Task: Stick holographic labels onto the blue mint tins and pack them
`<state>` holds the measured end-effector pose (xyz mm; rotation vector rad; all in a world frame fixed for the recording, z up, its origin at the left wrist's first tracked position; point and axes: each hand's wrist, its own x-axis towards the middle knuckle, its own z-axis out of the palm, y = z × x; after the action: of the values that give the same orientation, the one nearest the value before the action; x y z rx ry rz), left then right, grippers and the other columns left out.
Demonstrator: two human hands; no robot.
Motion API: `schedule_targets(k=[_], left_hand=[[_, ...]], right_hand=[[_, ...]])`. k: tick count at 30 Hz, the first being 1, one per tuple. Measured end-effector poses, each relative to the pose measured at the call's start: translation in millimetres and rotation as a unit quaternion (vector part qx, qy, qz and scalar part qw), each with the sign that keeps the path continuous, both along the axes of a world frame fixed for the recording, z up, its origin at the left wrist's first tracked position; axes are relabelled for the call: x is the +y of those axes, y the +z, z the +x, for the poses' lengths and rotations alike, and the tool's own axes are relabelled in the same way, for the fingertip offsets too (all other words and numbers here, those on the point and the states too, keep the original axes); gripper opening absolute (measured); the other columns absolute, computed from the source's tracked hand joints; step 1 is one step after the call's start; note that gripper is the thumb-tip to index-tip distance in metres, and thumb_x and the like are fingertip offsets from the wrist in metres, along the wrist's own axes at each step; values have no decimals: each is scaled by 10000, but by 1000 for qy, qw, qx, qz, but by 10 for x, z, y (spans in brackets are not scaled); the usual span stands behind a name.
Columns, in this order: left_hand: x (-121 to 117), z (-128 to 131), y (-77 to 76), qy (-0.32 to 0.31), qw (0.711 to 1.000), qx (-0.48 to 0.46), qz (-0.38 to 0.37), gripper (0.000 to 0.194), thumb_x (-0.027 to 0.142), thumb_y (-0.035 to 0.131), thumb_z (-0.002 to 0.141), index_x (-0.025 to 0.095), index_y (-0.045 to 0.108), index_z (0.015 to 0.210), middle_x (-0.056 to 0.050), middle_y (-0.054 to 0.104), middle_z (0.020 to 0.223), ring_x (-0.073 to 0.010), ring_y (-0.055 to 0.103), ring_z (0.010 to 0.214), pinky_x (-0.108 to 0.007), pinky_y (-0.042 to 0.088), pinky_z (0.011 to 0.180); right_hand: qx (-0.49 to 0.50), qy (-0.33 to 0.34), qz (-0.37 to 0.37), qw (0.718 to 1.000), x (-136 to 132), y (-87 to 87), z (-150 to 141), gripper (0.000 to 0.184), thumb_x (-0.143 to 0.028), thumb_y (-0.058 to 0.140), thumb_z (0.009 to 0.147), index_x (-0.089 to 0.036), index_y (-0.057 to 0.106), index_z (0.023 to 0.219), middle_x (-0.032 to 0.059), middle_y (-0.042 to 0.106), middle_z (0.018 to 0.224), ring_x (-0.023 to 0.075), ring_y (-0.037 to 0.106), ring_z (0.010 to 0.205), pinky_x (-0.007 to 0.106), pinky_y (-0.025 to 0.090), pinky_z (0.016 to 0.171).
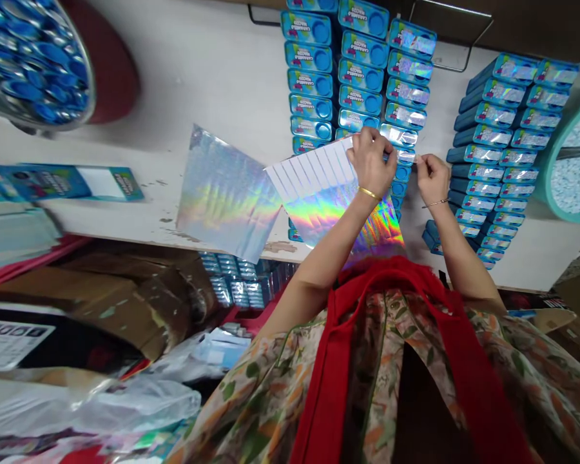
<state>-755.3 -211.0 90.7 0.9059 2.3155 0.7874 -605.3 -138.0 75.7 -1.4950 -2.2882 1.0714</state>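
My left hand (371, 161) is closed on the top edge of a holographic sticker sheet (328, 193) whose upper part is cut into white-backed strips. My right hand (432, 177) pinches one end of a small shiny sticker strip (406, 156) stretched between both hands. They hover over rows of blue tins (360, 71) lying on the white table (222, 84). Some of the tins carry a shiny sticker, others show a printed label. A gold bangle sits on my left wrist, a thin one on the right.
A second holographic sheet (227, 193) lies at the table's near edge. More stickered blue tins (505, 142) are stacked at right beside a teal basin (573, 161) of white pellets. A metal bowl (33, 58) of blue caps stands far left. Cardboard and plastic bags sit below.
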Motion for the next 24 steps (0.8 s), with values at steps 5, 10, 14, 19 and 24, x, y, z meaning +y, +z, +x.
schedule_targets(k=[5, 10, 14, 19, 24], left_hand=[[-67, -76, -50, 58, 998, 3, 20, 609, 598, 720, 840, 269, 495, 1301, -164, 494, 1393, -427, 384, 1374, -618, 382, 1030], [-80, -126, -190, 63, 994, -60, 60, 705, 657, 716, 811, 281, 457, 1348, -180, 475, 1422, -453, 311, 1439, -650, 361, 1047], [17, -113, -48, 62, 998, -20, 19, 686, 753, 620, 832, 247, 528, 1286, -179, 519, 1377, -430, 398, 1388, -630, 341, 1053], [-508, -281, 180, 55, 994, 70, 69, 631, 707, 567, 894, 253, 510, 1328, -166, 540, 1414, -341, 472, 1359, -557, 380, 1100], [-1807, -522, -83, 212, 960, 175, 49, 654, 637, 573, 910, 193, 473, 1379, -211, 577, 1362, -312, 530, 1331, -531, 417, 1123]], right_hand=[[67, -37, -59, 995, -114, -354, -36, 748, -790, 200, 939, -219, 520, 1301, -3, 550, 708, 186, 592, 677, 373, 528, 718], [74, -38, -63, 995, -127, -574, -154, 672, -669, 97, 1000, -221, 423, 1379, 0, 543, 752, 169, 594, 688, 360, 522, 738], [43, -47, -58, 996, -5, -601, -137, 531, -551, 240, 1029, -178, 453, 1341, 4, 564, 798, 179, 614, 736, 408, 537, 800], [18, -38, 34, 999, -75, -149, -21, 499, -505, 282, 1026, -150, 511, 1291, 79, 599, 912, 233, 636, 868, 476, 534, 854], [36, 134, 71, 988, -489, 360, -115, 524, -559, 312, 1013, -218, 532, 1345, 148, 613, 1185, 292, 590, 1121, 533, 494, 998]])
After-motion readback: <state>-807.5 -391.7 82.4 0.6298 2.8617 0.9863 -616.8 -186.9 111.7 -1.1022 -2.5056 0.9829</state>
